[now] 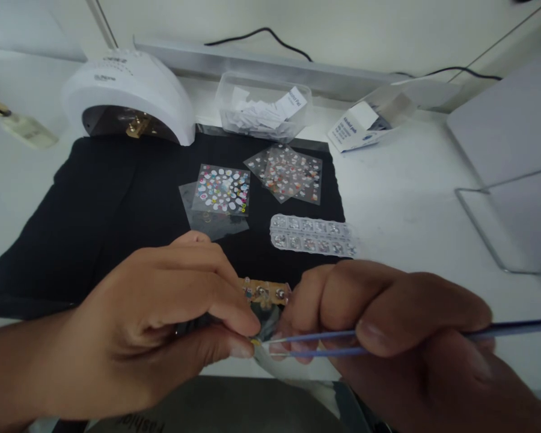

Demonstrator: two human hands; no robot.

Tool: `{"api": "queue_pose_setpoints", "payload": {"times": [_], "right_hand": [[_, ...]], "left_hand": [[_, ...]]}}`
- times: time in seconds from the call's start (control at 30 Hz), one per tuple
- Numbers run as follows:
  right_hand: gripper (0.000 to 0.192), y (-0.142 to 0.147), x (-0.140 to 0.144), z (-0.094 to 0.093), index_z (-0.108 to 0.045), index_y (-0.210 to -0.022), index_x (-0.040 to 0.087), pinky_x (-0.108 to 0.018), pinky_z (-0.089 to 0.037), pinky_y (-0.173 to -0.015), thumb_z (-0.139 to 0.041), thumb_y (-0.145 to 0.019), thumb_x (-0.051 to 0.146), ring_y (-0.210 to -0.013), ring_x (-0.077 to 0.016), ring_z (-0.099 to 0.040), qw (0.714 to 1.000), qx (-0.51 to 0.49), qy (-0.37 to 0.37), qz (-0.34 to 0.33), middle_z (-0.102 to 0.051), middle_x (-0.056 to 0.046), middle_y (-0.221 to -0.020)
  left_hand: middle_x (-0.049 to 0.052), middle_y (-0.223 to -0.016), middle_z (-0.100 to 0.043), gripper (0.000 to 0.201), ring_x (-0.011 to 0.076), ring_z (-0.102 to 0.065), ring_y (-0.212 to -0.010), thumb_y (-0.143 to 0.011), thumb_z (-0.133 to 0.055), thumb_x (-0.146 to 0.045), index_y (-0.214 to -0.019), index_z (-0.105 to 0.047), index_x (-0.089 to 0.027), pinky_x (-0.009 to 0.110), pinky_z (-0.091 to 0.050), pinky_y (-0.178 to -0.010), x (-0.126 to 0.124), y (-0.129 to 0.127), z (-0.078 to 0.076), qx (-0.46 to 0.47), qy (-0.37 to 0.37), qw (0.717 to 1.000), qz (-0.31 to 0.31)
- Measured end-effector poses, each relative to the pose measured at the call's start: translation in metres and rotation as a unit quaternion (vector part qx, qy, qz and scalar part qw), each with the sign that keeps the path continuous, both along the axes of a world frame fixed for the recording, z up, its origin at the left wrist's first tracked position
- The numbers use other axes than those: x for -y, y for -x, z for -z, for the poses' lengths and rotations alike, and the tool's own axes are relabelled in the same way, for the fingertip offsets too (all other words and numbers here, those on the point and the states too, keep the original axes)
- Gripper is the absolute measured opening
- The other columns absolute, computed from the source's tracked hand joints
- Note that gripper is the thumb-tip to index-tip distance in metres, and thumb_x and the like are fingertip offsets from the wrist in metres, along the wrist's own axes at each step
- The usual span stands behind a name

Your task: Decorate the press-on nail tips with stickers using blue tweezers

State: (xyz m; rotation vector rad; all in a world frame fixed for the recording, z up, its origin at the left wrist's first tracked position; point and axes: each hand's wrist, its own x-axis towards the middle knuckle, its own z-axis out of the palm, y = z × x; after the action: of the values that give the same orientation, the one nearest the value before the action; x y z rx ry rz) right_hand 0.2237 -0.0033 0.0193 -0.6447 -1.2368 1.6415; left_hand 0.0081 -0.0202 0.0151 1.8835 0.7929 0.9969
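Note:
My left hand (162, 325) is closed, thumb and forefinger pinching the edge of a clear, bent sticker sheet (275, 365). A tiny yellow spot shows at the thumb tip. My right hand (388, 325) grips a pair of blue-purple tweezers (329, 351), whose slightly parted pale tips touch or nearly touch the sheet beside my left thumb. Some right fingers lie behind the sheet; whether they grip it too is hidden. Between and beyond my hands sits a gold-coloured strip (275, 285) with small nail tips and shiny charms on it, partly covered by my fingers.
On the black cloth (108, 192) lie sticker sheets (223, 187), more sheets (293, 171) and a clear rhinestone case (313, 234). Behind stand a white nail lamp (130, 90), a plastic tub of packets (264, 108) and an alcohol pad box (360, 126). A brush bottle (29, 129) is at left.

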Motion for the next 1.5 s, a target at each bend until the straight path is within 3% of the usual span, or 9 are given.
{"api": "queue_pose_setpoints", "payload": {"times": [0.47,0.7,1.5], "right_hand": [[0.034,0.0,-0.002,0.001,-0.075,-0.068,0.026,-0.035,-0.061,-0.052,-0.061,-0.093,0.044,-0.055,-0.0196,-0.068,1.0,0.002,-0.008,0.005,-0.064,-0.002,-0.057],[0.03,-0.002,0.002,0.0,-0.077,-0.077,0.027,-0.036,-0.061,-0.052,-0.057,-0.095,0.04,-0.057,-0.0203,-0.069,0.999,0.015,-0.041,0.007,-0.064,-0.002,-0.059],[0.023,-0.004,0.0,0.007,-0.079,-0.088,0.025,-0.04,-0.061,-0.053,-0.06,-0.095,0.034,-0.059,-0.0231,-0.069,0.998,0.015,-0.061,0.019,-0.069,-0.006,-0.064]], "left_hand": [[0.002,-0.075,-0.067,0.009,0.0136,-0.062,-0.07,-0.087,-0.069,-0.009,-0.093,-0.067,-0.015,0.032,-0.052,-0.069,0.001,0.0,0.0,0.004,-0.001,1.0,0.006],[0.002,-0.074,-0.068,0.011,0.0166,-0.063,-0.069,-0.088,-0.068,-0.012,-0.096,-0.067,-0.02,0.035,-0.054,-0.068,-0.001,-0.001,-0.001,-0.005,-0.001,1.0,0.0],[-0.003,-0.079,-0.068,0.011,0.0092,-0.062,-0.069,-0.088,-0.07,-0.011,-0.095,-0.065,-0.018,0.026,-0.05,-0.071,0.005,0.002,0.003,-0.016,0.018,0.999,-0.035]]}}
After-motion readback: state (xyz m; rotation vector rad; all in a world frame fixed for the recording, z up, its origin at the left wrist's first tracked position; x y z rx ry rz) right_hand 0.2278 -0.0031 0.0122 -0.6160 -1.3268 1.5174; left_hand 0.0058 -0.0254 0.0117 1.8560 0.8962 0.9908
